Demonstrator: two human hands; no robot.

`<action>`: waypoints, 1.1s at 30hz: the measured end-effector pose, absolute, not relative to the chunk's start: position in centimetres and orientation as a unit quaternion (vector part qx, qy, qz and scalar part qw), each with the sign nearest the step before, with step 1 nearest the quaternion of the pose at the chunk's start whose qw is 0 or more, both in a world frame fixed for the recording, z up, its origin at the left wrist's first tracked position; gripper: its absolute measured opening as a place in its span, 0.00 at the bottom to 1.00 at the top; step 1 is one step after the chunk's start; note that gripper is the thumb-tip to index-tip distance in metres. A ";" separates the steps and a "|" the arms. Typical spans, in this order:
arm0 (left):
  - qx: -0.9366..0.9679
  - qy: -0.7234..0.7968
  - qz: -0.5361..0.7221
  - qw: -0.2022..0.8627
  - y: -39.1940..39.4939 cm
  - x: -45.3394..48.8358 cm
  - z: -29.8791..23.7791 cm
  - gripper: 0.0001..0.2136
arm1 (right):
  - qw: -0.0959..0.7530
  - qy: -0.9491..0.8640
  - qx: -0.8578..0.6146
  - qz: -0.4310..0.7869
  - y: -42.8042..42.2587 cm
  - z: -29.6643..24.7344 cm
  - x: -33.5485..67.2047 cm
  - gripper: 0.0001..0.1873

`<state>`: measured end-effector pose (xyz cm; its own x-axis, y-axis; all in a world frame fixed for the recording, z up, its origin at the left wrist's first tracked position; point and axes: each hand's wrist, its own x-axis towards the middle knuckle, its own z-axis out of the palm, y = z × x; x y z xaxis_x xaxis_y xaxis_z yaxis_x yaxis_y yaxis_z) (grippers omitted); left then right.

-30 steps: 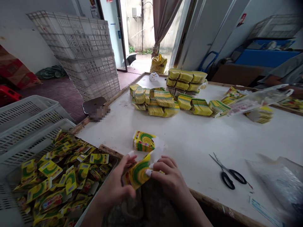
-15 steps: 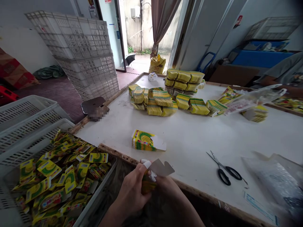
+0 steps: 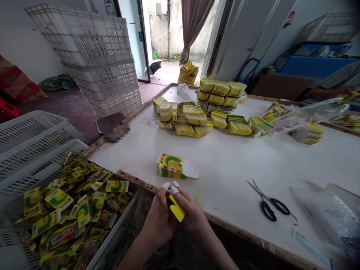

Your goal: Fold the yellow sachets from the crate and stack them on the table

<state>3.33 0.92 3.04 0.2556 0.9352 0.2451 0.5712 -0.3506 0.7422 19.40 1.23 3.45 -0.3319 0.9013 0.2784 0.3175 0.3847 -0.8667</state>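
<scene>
Both my hands are at the near edge of the white table, closed around a small yellow carton (image 3: 177,210). My left hand (image 3: 158,219) grips its left side, and my right hand (image 3: 194,215) has its right side. White covers wrap some of my fingertips. A yellow flap sticks out toward me between the hands; the rest of the carton is mostly hidden by my fingers. Just beyond lies a stack of flat printed cartons (image 3: 172,167), yellow and green with a white end.
At left a white plastic crate (image 3: 114,228) holds many yellow packets (image 3: 59,200). Bundled cartons (image 3: 194,114) stand across the table. Black-handled scissors (image 3: 270,204) and clear plastic bags (image 3: 329,210) lie at right. A phone (image 3: 112,123) rests on the left edge. A co-worker's arm (image 3: 323,92) shows far right.
The carton has turned: its grey flap pointed right before, and a yellow flap now points toward me. My right hand has come up beside my left. The co-worker's hand has risen with something yellow.
</scene>
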 end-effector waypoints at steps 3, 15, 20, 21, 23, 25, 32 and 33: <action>0.739 0.549 0.312 0.236 0.8 2.5 3.3 0.29 | 0.380 -0.742 -0.425 0.355 1.4 3.2 20.0 0.32; 0.763 0.521 0.311 0.222 1.5 0.9 5.2 0.28 | 0.278 -0.783 -0.387 0.399 2.1 6.6 21.4 0.14; 0.763 0.531 0.310 0.199 1.7 1.3 5.4 0.29 | 0.323 -0.766 -0.402 0.383 2.4 6.5 21.0 0.15; 0.756 0.536 0.318 0.202 1.8 1.4 5.5 0.30 | 0.329 -0.764 -0.407 0.377 2.4 6.1 20.8 0.14; 0.744 0.538 0.331 0.218 1.9 1.3 5.6 0.34 | 0.332 -0.767 -0.408 0.368 2.3 5.5 20.4 0.15; 0.742 0.530 0.330 0.244 2.0 1.0 5.8 0.37 | 0.324 -0.771 -0.406 0.369 2.4 5.2 20.4 0.14; 0.735 0.541 0.323 0.252 2.0 0.9 5.6 0.33 | 0.320 -0.765 -0.397 0.393 2.8 5.8 20.3 0.21; 0.727 0.550 0.329 0.247 1.9 1.1 5.5 0.32 | 0.336 -0.754 -0.408 0.390 2.7 5.6 19.9 0.27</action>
<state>1.08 1.89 5.46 0.1789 0.9618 0.2070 0.6368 -0.2736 0.7209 19.88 2.67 5.65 -0.4401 0.8780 0.1882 0.3531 0.3619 -0.8627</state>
